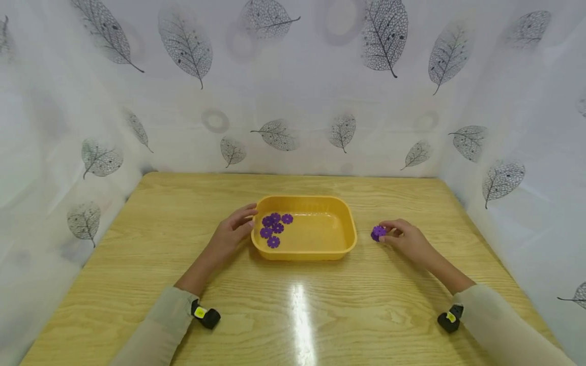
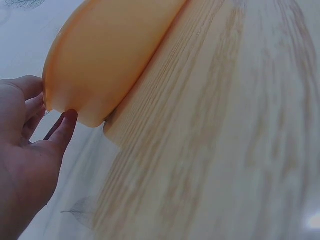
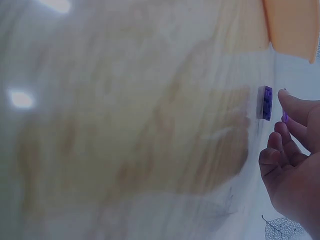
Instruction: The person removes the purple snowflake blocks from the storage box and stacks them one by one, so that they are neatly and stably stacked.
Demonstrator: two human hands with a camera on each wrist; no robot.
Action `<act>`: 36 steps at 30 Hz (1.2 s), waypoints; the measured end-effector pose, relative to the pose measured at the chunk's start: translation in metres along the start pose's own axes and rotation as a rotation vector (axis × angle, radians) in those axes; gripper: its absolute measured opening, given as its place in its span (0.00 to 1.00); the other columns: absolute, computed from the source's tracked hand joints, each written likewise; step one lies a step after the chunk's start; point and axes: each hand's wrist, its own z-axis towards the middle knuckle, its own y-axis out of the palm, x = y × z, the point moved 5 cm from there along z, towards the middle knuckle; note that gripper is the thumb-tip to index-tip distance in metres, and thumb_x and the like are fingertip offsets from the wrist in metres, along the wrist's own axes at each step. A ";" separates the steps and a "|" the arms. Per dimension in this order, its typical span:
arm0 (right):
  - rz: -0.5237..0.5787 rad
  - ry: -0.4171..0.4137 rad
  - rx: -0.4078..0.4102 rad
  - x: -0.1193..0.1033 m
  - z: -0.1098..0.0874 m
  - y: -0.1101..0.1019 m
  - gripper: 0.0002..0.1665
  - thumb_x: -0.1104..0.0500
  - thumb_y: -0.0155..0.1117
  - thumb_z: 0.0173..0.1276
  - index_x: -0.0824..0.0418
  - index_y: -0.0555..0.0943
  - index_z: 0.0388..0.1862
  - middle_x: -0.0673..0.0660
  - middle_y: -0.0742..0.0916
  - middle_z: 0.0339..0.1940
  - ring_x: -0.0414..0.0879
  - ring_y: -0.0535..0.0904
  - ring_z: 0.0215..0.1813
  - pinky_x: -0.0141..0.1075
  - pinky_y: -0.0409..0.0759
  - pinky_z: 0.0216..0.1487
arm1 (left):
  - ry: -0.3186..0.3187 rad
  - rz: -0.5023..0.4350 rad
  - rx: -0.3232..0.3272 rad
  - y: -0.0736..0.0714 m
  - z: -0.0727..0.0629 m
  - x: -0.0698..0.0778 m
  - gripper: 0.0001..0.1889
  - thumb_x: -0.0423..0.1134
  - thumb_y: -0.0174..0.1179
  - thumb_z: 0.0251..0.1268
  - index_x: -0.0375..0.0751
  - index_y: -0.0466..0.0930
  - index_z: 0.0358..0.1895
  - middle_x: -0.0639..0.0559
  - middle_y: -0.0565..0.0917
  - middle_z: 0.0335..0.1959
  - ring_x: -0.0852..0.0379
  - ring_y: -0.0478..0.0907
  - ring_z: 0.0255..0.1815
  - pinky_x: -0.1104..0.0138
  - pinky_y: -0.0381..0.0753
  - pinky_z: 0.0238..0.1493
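A yellow tray (image 1: 316, 255) stands on the table, with several purple flower-shaped discs (image 1: 273, 242) lying flat toward its left end. My left hand (image 1: 230, 231) holds the tray's left end; in the left wrist view, fingertips (image 2: 71, 116) touch the outer wall and the thumb reaches the rim. To the right of the tray, my right hand (image 1: 407, 241) pinches a purple flower-shaped disc (image 1: 379, 231) between thumb and fingers. Just below it, more purple shows in a small pile (image 3: 268, 103) on the table; how many pieces it has is unclear.
The wooden table (image 1: 393, 315) has a bright light reflection in front of the tray. A white curtain (image 1: 293, 91) with grey leaf prints hangs behind the table and at both sides. Each wrist wears a small black camera (image 1: 210, 317).
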 end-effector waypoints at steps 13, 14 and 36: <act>0.005 0.020 -0.024 0.007 -0.001 0.005 0.28 0.52 0.68 0.71 0.65 0.78 0.64 0.62 0.83 0.52 0.49 0.76 0.47 0.36 0.77 0.45 | 0.020 0.007 -0.001 0.001 -0.002 0.004 0.22 0.43 0.53 0.79 0.37 0.72 0.69 0.49 0.63 0.79 0.41 0.69 0.73 0.68 0.75 0.69; 0.007 0.020 -0.025 0.007 -0.001 0.005 0.28 0.52 0.68 0.71 0.65 0.78 0.64 0.62 0.83 0.52 0.49 0.76 0.47 0.35 0.77 0.45 | 0.019 0.005 -0.001 0.001 -0.002 0.005 0.22 0.44 0.53 0.79 0.37 0.72 0.69 0.50 0.63 0.79 0.41 0.69 0.73 0.68 0.75 0.69; -0.001 0.017 -0.022 0.005 -0.001 0.006 0.27 0.55 0.67 0.72 0.67 0.77 0.64 0.63 0.83 0.53 0.49 0.76 0.47 0.38 0.78 0.46 | 0.013 0.015 -0.004 0.002 -0.002 0.005 0.22 0.44 0.52 0.80 0.39 0.72 0.69 0.50 0.62 0.79 0.42 0.68 0.73 0.67 0.75 0.69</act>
